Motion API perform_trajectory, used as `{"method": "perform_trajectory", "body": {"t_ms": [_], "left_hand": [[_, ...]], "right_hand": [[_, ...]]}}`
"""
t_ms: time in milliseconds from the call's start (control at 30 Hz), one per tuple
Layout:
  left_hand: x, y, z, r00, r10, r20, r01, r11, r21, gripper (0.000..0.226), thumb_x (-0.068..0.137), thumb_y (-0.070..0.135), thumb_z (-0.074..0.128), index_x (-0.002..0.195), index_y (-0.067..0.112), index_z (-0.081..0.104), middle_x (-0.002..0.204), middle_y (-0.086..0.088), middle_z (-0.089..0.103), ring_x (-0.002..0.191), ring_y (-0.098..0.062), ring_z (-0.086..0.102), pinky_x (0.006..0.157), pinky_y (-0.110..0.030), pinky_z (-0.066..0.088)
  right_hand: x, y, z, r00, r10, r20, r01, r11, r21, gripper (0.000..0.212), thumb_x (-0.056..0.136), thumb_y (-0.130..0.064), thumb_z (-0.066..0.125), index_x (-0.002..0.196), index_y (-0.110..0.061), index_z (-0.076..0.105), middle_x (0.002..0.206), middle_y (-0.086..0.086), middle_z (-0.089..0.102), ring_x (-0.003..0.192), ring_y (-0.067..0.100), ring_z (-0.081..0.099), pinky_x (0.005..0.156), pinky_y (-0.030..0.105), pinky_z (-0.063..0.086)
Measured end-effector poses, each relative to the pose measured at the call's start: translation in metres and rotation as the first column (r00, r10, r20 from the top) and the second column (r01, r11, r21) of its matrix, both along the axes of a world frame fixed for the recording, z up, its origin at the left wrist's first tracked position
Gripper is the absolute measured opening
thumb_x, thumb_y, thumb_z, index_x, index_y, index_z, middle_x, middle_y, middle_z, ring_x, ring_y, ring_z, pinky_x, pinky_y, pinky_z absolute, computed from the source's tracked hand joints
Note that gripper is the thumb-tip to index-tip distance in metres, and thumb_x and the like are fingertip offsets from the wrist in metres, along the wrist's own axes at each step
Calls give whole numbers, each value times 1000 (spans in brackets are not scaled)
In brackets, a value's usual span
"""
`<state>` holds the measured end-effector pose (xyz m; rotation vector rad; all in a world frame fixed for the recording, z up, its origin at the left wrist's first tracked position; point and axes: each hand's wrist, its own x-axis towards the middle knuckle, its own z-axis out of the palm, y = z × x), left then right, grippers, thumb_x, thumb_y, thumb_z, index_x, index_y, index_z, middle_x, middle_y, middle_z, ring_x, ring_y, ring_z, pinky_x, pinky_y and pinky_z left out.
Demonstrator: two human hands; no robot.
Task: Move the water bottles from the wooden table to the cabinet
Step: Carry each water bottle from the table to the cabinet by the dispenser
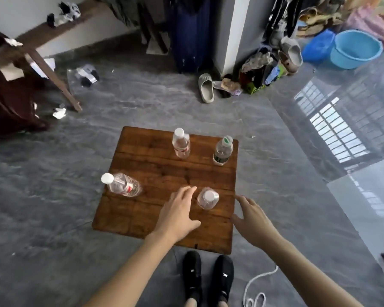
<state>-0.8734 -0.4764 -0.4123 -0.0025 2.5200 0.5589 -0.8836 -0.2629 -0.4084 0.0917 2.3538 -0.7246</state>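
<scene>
You are at the first pick: all four water bottles stand on the wooden table (155, 169), and no cabinet is in view. Your left hand (177, 214) and right hand (251, 216) hover with fingers spread and empty, flanking the nearest bottle (207, 198) at its 9 and 3 o'clock, neither touching it. The others stand at its 9 o'clock (122, 185), 11 o'clock (181, 142) and 1 o'clock (222, 150). Next, I judge, close one hand round the nearest bottle's body, lift it straight, then look for the cabinet.
</scene>
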Motion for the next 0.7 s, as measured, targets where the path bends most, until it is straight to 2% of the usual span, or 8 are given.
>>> {"method": "perform_trajectory", "body": {"t_ms": [167, 300, 400, 467, 533, 633, 700], "left_hand": [[8, 24, -67, 973, 228, 11, -227, 960, 164, 109, 80, 48, 82, 160, 27, 11, 165, 7, 20, 151, -13, 26, 116, -31, 34], [17, 50, -113, 834, 549, -43, -493, 779, 387, 103, 72, 39, 90, 151, 31, 24, 149, 13, 33, 135, 1, 29, 109, -21, 33], [17, 62, -139, 737, 669, -98, -551, 679, 485, 92, 71, 32, 92, 141, 34, 34, 136, 19, 39, 131, 3, 38, 108, -16, 37], [14, 65, -147, 716, 690, -101, -547, 646, 533, 82, 71, 28, 92, 135, 32, 41, 134, 15, 49, 125, 5, 46, 106, -13, 42], [12, 65, -155, 727, 677, -118, -516, 652, 555, 74, 72, 28, 92, 129, 35, 45, 127, 17, 56, 122, 5, 52, 104, -13, 45], [7, 57, -155, 765, 626, -149, -443, 680, 584, 67, 72, 24, 92, 123, 37, 50, 119, 28, 59, 118, 9, 54, 100, -9, 43], [2, 50, -147, 783, 602, -158, -405, 685, 605, 63, 72, 22, 91, 121, 36, 54, 117, 28, 61, 116, 8, 56, 97, -7, 42]], "right_hand": [[-3, -1, -77, 996, -44, 78, 45, 999, -6, 59, 97, -39, 49, 151, -25, 32, 151, 2, 43, 138, 23, 41, 110, 39, 37], [-7, -13, -128, 988, -114, 104, 119, 992, -44, 59, 96, -34, 52, 151, -21, 34, 151, 4, 45, 136, 23, 44, 109, 39, 38], [-10, -25, -162, 981, -167, 98, 177, 979, -104, 55, 96, -35, 50, 148, -25, 37, 148, 1, 48, 134, 22, 47, 110, 42, 42], [-12, -29, -182, 973, -204, 108, 219, 964, -149, 53, 96, -37, 48, 147, -29, 38, 146, -2, 50, 132, 19, 48, 110, 45, 43], [-13, -31, -204, 960, -252, 125, 273, 942, -197, 46, 98, -33, 47, 143, -30, 45, 140, -3, 57, 128, 17, 53, 107, 44, 45], [-18, -35, -207, 866, -452, 216, 498, 823, -274, 31, 100, -25, 45, 124, -26, 63, 119, -5, 69, 112, 14, 62, 99, 40, 52], [-24, -38, -199, 701, -614, 363, 712, 632, -307, 30, 101, -22, 40, 114, -18, 67, 108, 1, 70, 103, 17, 64, 88, 36, 56]]}}
